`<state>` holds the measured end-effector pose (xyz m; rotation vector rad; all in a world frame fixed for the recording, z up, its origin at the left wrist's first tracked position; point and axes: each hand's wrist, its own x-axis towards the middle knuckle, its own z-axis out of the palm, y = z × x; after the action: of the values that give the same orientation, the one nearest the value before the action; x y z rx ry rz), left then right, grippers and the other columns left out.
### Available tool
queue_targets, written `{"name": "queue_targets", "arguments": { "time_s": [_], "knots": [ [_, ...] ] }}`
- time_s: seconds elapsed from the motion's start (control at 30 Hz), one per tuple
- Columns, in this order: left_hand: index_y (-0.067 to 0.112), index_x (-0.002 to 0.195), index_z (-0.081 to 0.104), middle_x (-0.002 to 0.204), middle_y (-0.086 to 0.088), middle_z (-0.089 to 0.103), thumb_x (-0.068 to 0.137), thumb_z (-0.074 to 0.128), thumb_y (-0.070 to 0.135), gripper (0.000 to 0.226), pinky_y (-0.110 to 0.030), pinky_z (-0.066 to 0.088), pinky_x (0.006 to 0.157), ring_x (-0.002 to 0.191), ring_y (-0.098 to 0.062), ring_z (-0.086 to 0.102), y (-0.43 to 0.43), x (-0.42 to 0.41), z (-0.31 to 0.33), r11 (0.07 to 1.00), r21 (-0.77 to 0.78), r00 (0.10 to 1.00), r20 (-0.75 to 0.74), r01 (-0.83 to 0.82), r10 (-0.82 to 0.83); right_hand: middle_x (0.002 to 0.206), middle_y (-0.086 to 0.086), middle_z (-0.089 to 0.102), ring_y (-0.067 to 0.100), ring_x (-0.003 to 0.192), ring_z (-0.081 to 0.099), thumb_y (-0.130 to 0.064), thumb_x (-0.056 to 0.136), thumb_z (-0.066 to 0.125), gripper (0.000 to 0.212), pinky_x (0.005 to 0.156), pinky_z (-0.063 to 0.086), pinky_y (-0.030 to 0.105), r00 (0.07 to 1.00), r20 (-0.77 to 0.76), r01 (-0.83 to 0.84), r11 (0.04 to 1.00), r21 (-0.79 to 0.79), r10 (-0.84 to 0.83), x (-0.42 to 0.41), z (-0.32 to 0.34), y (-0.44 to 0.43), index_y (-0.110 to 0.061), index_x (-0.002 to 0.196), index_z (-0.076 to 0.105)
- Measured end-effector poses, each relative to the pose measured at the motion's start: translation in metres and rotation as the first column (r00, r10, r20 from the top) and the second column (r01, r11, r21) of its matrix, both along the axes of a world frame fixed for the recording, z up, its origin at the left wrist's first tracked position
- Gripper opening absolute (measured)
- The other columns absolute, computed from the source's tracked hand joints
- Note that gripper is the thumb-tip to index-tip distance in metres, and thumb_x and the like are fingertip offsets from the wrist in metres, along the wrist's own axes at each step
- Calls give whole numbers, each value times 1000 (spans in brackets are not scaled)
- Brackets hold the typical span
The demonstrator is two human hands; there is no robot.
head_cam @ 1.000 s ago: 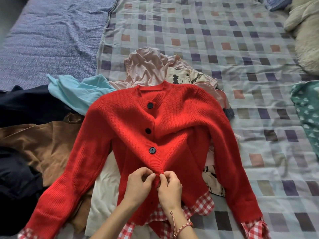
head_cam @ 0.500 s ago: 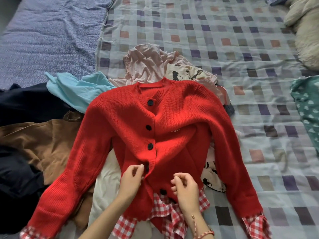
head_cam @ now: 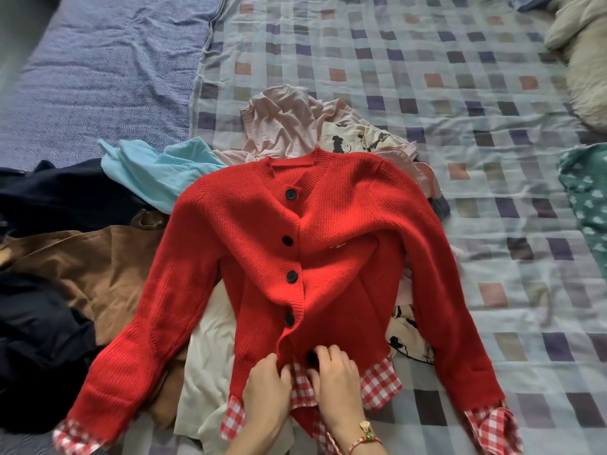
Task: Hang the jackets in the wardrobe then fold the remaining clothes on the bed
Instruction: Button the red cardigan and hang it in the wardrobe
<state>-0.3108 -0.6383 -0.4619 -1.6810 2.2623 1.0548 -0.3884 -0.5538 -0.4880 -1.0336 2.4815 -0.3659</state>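
A red knit cardigan point(head_cam: 328, 231) with black buttons and red-and-white checked cuffs and hem lies face up on the bed, sleeves spread to both sides. My left hand point(head_cam: 266, 395) pinches the left front edge near the hem. My right hand point(head_cam: 335, 382) holds the right front edge at the lowest button, which its fingers partly cover. The four buttons above are fastened. Under the cardigan lies a pile of clothes: a pink top point(head_cam: 282, 123), a cartoon-print cream garment point(head_cam: 358, 139), a light blue top point(head_cam: 157, 172) and a white garment point(head_cam: 210, 372).
A brown garment point(head_cam: 98, 274) and dark navy clothes point(head_cam: 42, 349) are heaped at the left. A green patterned cloth point(head_cam: 588, 198) lies at the right edge, and a cream plush item point(head_cam: 588, 70) at the far right. The checked bedsheet point(head_cam: 427, 60) spreads beyond the pile.
Both hands moved down from the fourth button, now fastened, to the lowest button by the checked hem and came together there.
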Motion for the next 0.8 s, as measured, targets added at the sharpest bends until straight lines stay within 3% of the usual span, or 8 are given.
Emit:
{"name": "queue_targets", "arguments": {
  "time_s": [0.1,0.23,0.3,0.37,0.47,0.53,0.63,0.8],
  "knots": [
    [21,53,34,49,7,40,81,69,11,46,-19,35,55,53,-8,48,2,8,-1,995,49,975,-203,-82,90,67,-4,58,15,56,59,-17,40,90,41,48,49,27,998,-5,56,998,36,-56,-5,-3,-9,-20,72,64],
    [22,61,57,55,5,56,81,68,7,27,-15,37,58,60,0,51,4,13,0,983,138,924,-347,-118,160,100,-2,54,19,98,58,-19,83,64,22,83,43,27,922,339,190,982,26,-187,-13,2,-21,-17,104,58],
    [20,70,66,66,10,66,80,66,11,14,-22,45,66,62,2,55,2,13,2,961,233,891,-389,-148,232,91,-3,55,18,92,57,-18,84,63,8,82,41,25,841,486,262,965,23,-240,-17,2,-24,-23,84,57],
    [20,75,69,71,11,70,78,64,9,12,-27,50,72,67,-1,60,1,13,3,936,308,866,-409,-167,289,74,-6,56,15,75,56,-13,83,65,24,72,43,22,789,545,331,944,12,-284,-21,3,-21,-26,69,51],
    [17,77,68,70,6,70,79,61,-12,29,-14,50,66,65,3,63,0,15,9,897,395,842,-398,-201,364,68,-11,54,7,64,53,-11,84,65,19,59,40,13,733,595,385,922,38,-330,-22,13,-13,-21,73,54],
    [12,72,68,63,6,68,79,63,-11,24,-12,47,59,58,3,60,0,17,12,884,421,834,-398,-205,383,68,-7,61,5,59,56,-11,83,67,19,60,47,17,669,655,458,889,9,-352,-22,21,-5,-22,70,58],
    [11,58,62,49,7,57,80,67,-1,25,-16,40,50,49,-2,49,2,20,15,883,433,844,-392,-181,365,67,-3,66,4,59,61,-11,83,67,15,60,51,21,563,754,528,849,-12,-339,-15,41,5,-17,69,64],
    [16,51,41,47,10,37,85,64,9,41,-27,30,52,50,-4,34,15,18,21,902,412,865,-399,-125,303,70,2,68,15,68,66,-14,83,67,11,72,57,37,574,765,518,853,-63,-292,-1,58,17,-16,73,64]
  ]
}}
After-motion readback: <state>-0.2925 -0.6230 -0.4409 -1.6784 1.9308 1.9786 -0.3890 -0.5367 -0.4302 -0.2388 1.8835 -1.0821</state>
